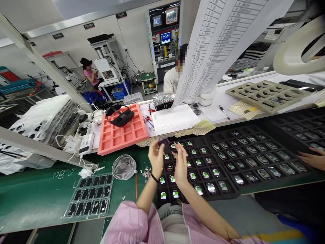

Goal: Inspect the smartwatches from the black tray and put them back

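Observation:
My left hand [156, 158] is raised above the edge of a black compartment tray [243, 183], pinching a small dark purple piece [164, 142] between its fingertips. The piece is too small and partly covered to identify. My right hand [180, 166] stands close beside it, fingers up and slightly apart, with nothing visible in them. Below both hands, the tray's cells hold rows of small rectangular devices [193, 176] with glossy faces, many showing green labels. A co-worker's hand [311, 160] rests on the tray's far right end.
On the green bench lie a small white fan [124, 166], scattered paper scraps [146, 173], and a black-filled rack [88, 195]. Behind are a pink foam tray [122, 130] with a black strap, printed sheets [175, 119], and a tan tray [269, 96].

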`<state>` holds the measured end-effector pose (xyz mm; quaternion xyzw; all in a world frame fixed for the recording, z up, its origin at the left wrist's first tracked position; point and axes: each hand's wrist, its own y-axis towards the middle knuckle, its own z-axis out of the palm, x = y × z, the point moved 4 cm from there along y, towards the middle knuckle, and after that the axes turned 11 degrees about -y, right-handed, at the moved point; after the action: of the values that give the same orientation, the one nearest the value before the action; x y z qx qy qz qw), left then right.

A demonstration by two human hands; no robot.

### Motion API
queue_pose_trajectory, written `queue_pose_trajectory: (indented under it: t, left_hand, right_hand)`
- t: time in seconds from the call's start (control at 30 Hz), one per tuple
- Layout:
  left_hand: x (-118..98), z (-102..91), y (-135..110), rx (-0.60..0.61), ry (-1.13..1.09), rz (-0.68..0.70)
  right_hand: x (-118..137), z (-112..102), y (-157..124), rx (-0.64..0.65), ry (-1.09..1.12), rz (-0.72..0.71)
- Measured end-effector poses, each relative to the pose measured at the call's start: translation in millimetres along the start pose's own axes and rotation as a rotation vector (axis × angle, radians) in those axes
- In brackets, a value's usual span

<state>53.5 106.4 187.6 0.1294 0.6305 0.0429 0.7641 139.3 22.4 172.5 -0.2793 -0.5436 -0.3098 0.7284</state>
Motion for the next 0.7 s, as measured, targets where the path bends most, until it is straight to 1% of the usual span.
queue_pose_trajectory:
  t: [0.1, 0.17, 0.2, 0.27, 0.33, 0.47, 0.57, 0.67, 0.7]
  left_hand:
    - [-3.4, -35.6, 75.3, 0.117, 0.209, 0.135]
    - [2.5, -59.4, 121.2, 0.178, 0.426, 0.181]
    - [7.8, -69.2, 139.4, 0.210, 0.513, 0.181]
    - [20.2, -80.8, 163.3, 0.326, 0.680, 0.184]
    - [30.8, -86.3, 174.1, 0.403, 0.779, 0.185]
    - [40.6, -91.1, 178.9, 0.448, 0.816, 0.185]
    - [40.6, -93.7, 181.5, 0.470, 0.838, 0.183]
    - [35.4, -90.8, 181.2, 0.560, 0.929, 0.208]
    - [31.4, -89.6, 179.2, 0.571, 0.955, 0.234]
  right_hand:
    - [-10.3, -25.0, 7.8, -0.048, -0.067, -0.016]
    - [-21.7, -47.7, 9.8, -0.093, -0.098, 0.007]
    - [-28.8, -59.1, 9.7, -0.113, -0.110, 0.034]
    - [-44.5, -79.9, 8.1, -0.139, -0.126, 0.108]
    - [-59.4, -97.4, 5.6, -0.163, -0.137, 0.177]
    - [-77.6, -120.8, 3.2, -0.196, -0.143, 0.244]
    - [-82.1, -128.8, 4.7, -0.199, -0.153, 0.268]
    - [-83.6, -129.4, 6.8, -0.190, -0.172, 0.280]
    - [-84.2, -128.4, 7.2, -0.185, -0.176, 0.280]
